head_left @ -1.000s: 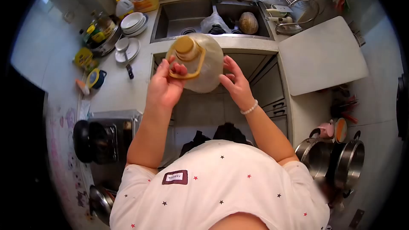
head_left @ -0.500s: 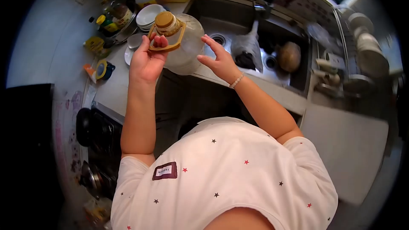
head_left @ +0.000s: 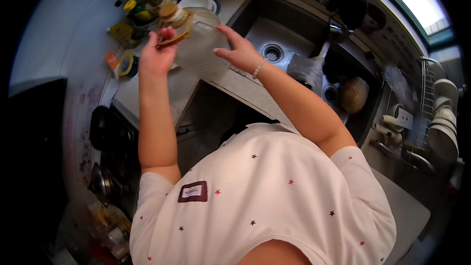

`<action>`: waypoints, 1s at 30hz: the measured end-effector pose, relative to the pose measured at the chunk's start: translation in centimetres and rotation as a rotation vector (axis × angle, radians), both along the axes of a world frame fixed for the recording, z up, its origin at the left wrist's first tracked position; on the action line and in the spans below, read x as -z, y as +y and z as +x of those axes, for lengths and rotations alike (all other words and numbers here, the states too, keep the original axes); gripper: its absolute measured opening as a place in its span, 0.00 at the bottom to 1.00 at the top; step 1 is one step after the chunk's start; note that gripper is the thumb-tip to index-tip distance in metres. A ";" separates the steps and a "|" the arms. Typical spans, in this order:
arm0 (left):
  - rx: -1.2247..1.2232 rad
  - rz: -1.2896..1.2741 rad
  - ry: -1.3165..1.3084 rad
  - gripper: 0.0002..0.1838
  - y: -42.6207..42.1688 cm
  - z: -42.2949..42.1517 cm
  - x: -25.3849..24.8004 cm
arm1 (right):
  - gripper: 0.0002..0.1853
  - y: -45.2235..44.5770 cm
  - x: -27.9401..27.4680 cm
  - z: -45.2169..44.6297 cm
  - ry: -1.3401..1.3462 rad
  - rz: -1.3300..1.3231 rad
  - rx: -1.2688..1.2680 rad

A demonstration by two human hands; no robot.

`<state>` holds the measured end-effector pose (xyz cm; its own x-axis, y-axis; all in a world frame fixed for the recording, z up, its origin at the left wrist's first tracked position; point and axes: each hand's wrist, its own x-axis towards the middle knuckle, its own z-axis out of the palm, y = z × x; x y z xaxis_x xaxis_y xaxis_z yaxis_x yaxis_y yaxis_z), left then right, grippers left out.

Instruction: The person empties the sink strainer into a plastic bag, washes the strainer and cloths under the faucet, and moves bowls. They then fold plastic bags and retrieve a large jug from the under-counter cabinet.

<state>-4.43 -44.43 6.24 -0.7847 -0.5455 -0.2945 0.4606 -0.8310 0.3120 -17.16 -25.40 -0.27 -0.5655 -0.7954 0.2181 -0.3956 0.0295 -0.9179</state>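
Observation:
A large translucent plastic jar [head_left: 198,46] with a brown screw cap [head_left: 169,11] and a brown carry handle [head_left: 182,32] is over the counter, left of the sink. My left hand [head_left: 157,59] is closed with its fingers curled around that handle. At the jar's right side is my right hand [head_left: 240,51], thumb and fingers apart, a beaded bracelet on its wrist. Whether its fingertips touch the jar I cannot tell. The jar's body is blurred, so its contents do not show clearly.
Right of the jar is a double steel sink [head_left: 255,29], holding a plastic bag [head_left: 305,68] and a brownish round object [head_left: 354,95]. White bowls [head_left: 197,2] and several bottles [head_left: 140,12] stand behind the jar. A dish rack [head_left: 427,103] is at far right.
The view has turned, and the sink now appears farther right. The jar and both hands have shifted left in view, nearer the bowls and bottles. My left hand still grips the handle.

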 end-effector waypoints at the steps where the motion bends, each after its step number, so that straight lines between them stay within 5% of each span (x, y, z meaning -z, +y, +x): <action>1: 0.077 0.041 0.088 0.16 -1.2 0.3 0.8 | 0.33 -0.2 0.0 0.0 0.003 -0.001 0.004; 8: 0.113 -0.289 -0.115 0.18 -0.8 0.6 -0.3 | 0.33 1.8 3.7 -2.6 0.011 0.073 0.147; 11: 0.059 -0.408 -0.475 0.17 3.6 0.6 -3.5 | 0.29 8.2 10.3 -7.2 0.240 0.447 0.652; 13: -0.195 -0.618 -0.592 0.15 2.6 2.3 -1.5 | 0.30 13.2 13.4 -8.8 0.290 0.791 0.971; 17: -0.623 -1.149 -0.409 0.11 5.8 3.2 -2.0 | 0.15 21.1 16.6 -11.0 0.362 1.063 0.759; 21: -0.034 -1.110 -0.121 0.09 10.8 0.9 -4.0 | 0.08 23.0 17.0 -11.7 0.247 0.875 0.670; 22: 0.097 -1.128 -0.131 0.09 11.8 0.0 -3.5 | 0.12 23.6 17.1 -12.3 0.075 0.873 0.561; 23: 0.238 -1.144 -0.120 0.09 12.7 -1.4 -3.0 | 0.17 23.9 15.0 -12.0 0.176 0.906 0.505; 28: 0.585 -1.269 -0.220 0.08 16.0 -4.0 -2.0 | 0.20 30.5 10.8 -17.2 0.404 0.665 1.193; 29: 0.611 -1.278 -0.239 0.08 16.3 -4.3 -1.9 | 0.18 32.2 8.8 -18.9 0.265 0.727 1.286; 30: 0.633 -1.289 -0.262 0.08 16.4 -4.5 -1.8 | 0.18 33.8 8.0 -19.6 0.566 0.846 1.376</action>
